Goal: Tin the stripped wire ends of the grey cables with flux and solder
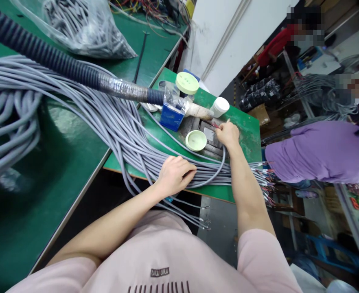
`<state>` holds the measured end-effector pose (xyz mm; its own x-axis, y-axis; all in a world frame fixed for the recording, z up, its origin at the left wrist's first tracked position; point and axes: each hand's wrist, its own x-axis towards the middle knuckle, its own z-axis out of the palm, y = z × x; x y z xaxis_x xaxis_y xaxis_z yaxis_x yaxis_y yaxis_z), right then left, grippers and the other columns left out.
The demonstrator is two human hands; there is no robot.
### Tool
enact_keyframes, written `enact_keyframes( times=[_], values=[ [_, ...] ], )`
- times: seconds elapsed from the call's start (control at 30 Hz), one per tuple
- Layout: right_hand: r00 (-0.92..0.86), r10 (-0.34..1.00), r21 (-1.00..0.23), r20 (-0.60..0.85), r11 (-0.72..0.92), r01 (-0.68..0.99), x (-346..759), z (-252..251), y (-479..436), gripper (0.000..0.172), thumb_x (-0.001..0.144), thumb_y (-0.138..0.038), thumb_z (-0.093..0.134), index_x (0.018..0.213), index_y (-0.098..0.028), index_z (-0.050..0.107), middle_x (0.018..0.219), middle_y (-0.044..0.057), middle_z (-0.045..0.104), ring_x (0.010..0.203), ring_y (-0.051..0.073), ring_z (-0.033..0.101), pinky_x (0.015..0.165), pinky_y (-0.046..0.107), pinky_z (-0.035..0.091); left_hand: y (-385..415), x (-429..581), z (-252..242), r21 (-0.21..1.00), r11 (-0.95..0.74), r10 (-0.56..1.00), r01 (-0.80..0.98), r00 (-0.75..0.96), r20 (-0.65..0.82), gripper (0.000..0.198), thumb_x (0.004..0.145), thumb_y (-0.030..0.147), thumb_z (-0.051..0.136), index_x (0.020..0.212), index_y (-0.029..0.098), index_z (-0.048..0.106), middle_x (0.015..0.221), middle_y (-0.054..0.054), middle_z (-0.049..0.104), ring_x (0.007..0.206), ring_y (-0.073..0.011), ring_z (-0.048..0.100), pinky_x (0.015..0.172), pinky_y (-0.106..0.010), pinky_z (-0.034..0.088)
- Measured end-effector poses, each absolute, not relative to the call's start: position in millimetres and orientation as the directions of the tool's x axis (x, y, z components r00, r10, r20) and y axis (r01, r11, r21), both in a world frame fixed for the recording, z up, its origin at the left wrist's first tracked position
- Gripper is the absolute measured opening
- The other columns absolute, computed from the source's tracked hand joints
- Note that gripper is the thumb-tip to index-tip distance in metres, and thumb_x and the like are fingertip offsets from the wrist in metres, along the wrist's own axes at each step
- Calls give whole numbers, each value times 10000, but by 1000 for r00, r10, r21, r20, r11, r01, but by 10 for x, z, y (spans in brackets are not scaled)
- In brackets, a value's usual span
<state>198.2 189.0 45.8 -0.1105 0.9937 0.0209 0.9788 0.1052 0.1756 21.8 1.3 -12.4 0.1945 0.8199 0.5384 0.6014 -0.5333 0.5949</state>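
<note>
The end of a gray cable is pinched in the right hand, just right of a small green dish.
The thumb and fingers are closed together on the cable, and its thin colored wires are left exposed. The bundle of cables is laid on the near side of the dish. The left hand is rested on that bundle, near-left of the dish; whether any cable is gripped there cannot be told. A white jar is set beyond the dish, to its right.
</note>
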Motion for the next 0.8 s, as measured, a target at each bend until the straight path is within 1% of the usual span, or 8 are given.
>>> enact_keyframes(
  times=[0.27, 0.57, 0.63, 0.67, 0.73, 0.8],
  values=[
    [-94, 996, 174, -12, 94, 980, 1965, 404, 1889, 284, 835, -250, 493, 920, -132, 737, 1014, 179, 724, 999, 311, 659, 841, 378, 455, 12, 220, -123, 593, -539, 814, 599, 189, 549, 174, 912, 256, 503, 855, 190, 654, 729, -10, 677, 698, -153, 533, 665, -323, 303],
    [-96, 995, 150, -1, 95, 984, 1963, 373, 1898, 265, 819, -243, 506, 888, -140, 739, 989, 172, 727, 968, 293, 656, 827, 367, 445, 13, 218, -127, 581, -546, 804, 603, 184, 565, 158, 906, 247, 515, 853, 187, 652, 726, -7, 673, 696, -151, 526, 668, -319, 302],
    [-100, 994, 95, 39, 96, 991, 1996, 427, 1875, 238, 803, -251, 527, 835, -149, 739, 910, 153, 728, 908, 278, 651, 787, 348, 438, 14, 219, -130, 575, -552, 797, 604, 180, 576, 150, 904, 246, 521, 857, 186, 651, 728, -5, 673, 697, -150, 527, 668, -317, 304],
    [-109, 992, 46, 69, 106, 993, 2023, 463, 1846, 219, 793, -257, 540, 781, -153, 732, 843, 134, 722, 858, 263, 645, 755, 332, 432, 14, 221, -130, 572, -554, 794, 605, 178, 581, 149, 903, 245, 523, 858, 186, 651, 727, -5, 672, 697, -150, 528, 668, -316, 305],
    [-136, 979, -103, 150, 152, 983, 2091, 545, 1738, 207, 769, -266, 568, 640, -157, 686, 684, 80, 672, 730, 220, 609, 677, 299, 406, 14, 226, -127, 567, -552, 793, 611, 174, 584, 152, 903, 247, 523, 855, 187, 653, 719, -4, 669, 692, -149, 530, 665, -316, 305],
    [-154, 955, -304, 252, 229, 925, 2167, 622, 1547, 229, 743, -278, 596, 548, -160, 624, 571, 22, 581, 618, 169, 539, 613, 278, 369, 15, 230, -126, 565, -547, 795, 617, 171, 582, 160, 905, 255, 521, 851, 188, 657, 714, -6, 669, 688, -149, 534, 660, -318, 303]
  ],
)
